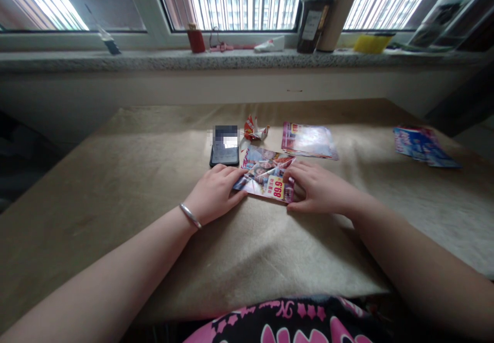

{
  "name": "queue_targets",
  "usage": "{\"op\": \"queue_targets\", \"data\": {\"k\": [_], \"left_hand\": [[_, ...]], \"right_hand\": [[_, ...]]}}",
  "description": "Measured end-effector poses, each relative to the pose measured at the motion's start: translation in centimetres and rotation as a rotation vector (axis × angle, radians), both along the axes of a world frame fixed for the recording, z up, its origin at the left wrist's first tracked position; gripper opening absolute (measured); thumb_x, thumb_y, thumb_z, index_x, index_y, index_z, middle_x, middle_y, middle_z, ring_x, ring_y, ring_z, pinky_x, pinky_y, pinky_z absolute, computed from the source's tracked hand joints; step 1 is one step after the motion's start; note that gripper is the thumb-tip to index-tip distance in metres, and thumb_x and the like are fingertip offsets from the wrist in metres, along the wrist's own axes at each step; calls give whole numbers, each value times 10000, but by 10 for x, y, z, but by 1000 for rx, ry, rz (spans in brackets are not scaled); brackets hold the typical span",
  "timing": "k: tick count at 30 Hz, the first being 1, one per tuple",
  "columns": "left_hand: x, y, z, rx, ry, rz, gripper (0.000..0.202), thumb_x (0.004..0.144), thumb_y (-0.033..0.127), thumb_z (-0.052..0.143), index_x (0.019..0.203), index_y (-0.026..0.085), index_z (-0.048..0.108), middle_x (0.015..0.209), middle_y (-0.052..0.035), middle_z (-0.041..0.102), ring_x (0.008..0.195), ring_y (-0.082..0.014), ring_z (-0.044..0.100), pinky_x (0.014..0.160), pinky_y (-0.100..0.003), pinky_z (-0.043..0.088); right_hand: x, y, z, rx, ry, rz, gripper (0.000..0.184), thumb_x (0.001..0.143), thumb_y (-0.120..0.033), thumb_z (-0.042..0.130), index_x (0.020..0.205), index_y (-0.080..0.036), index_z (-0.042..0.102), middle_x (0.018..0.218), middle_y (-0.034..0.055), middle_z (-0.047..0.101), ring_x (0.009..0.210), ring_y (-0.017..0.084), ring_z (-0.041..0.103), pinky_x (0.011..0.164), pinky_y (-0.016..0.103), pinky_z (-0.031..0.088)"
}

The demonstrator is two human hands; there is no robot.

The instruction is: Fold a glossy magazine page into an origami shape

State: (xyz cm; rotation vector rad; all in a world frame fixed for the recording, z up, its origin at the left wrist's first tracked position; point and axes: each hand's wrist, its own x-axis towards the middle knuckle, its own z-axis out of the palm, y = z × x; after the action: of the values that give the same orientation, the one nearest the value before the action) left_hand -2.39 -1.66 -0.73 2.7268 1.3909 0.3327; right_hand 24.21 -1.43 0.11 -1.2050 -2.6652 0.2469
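A glossy printed flyer (262, 176) with pictures and a yellow "89.9" label lies on the table in front of me, with shiny crease lines across it. My left hand (216, 191), a silver bangle at its wrist, grips the flyer's left end between thumb and fingers. At the opposite end my right hand (318, 186) pinches the flyer's right edge with curled fingers. Just behind the flyer sits a folded red-and-white paper piece (254, 128). A black phone (225, 152) lies beyond my left hand.
Behind my right hand lies a stack of similar flyers (311, 141). Some blue flyers (422, 147) are fanned out at the table's far right. On the stone windowsill (154, 61) stand a red container (196, 39), a dark lidded jar (312, 24) and a yellow object (372, 43).
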Motion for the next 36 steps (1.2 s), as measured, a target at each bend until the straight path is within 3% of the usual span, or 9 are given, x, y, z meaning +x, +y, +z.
{"op": "queue_targets", "data": {"k": [8, 13, 17, 22, 27, 31, 36], "left_hand": [[-2, 2, 2, -29, -6, -28, 344, 860, 354, 518, 1152, 180, 571, 1135, -91, 609, 1039, -237, 524, 930, -393, 423], [-2, 2, 2, -30, -19, -78, 263, 868, 329, 506, 1071, 208, 623, 1121, -74, 615, 1034, -230, 526, 925, -402, 427], [-3, 3, 1, -13, -9, -69, 315, 859, 344, 527, 1132, 200, 587, 1123, -78, 610, 1034, -229, 527, 930, -389, 430], [-1, 0, 1, -29, -19, -58, 396, 842, 358, 567, 1196, 186, 533, 1121, -83, 606, 1028, -227, 535, 929, -380, 436], [2, -2, 1, -31, -35, -115, 423, 814, 347, 605, 1200, 194, 522, 1106, -73, 611, 1028, -227, 540, 929, -381, 440], [1, -2, 2, -39, -34, -158, 330, 827, 318, 576, 1129, 185, 568, 1077, -72, 631, 1031, -225, 549, 930, -379, 444], [0, 1, 1, -40, -80, -322, 242, 890, 234, 463, 1052, 216, 641, 1082, -39, 652, 1013, -192, 559, 938, -370, 439]], "right_hand": [[6, 2, -4, -65, 46, -54, 391, 666, -333, 668, 1004, -198, 523, 1061, 98, 602, 997, 259, 560, 860, 377, 455], [9, 6, -7, 15, 76, -49, 304, 697, -252, 608, 989, -193, 548, 1015, 101, 617, 953, 249, 574, 842, 377, 460], [6, 7, -5, 74, 36, 41, 221, 710, -237, 613, 926, -206, 586, 989, 86, 633, 997, 256, 540, 864, 381, 441], [-6, 2, -6, 232, -13, 5, 160, 790, -263, 573, 929, -215, 637, 1032, 72, 652, 1074, 279, 497, 944, 432, 371], [-14, 0, -10, 202, -13, 59, 169, 814, -222, 532, 928, -214, 657, 986, 57, 673, 958, 239, 544, 849, 370, 413], [-12, 1, -8, 150, -16, 83, 167, 831, -212, 514, 881, -216, 674, 958, 55, 680, 895, 205, 579, 797, 336, 424], [-4, 3, -7, 183, -28, 87, 196, 843, -190, 506, 844, -226, 698, 948, 44, 690, 892, 203, 590, 786, 332, 423]]}}
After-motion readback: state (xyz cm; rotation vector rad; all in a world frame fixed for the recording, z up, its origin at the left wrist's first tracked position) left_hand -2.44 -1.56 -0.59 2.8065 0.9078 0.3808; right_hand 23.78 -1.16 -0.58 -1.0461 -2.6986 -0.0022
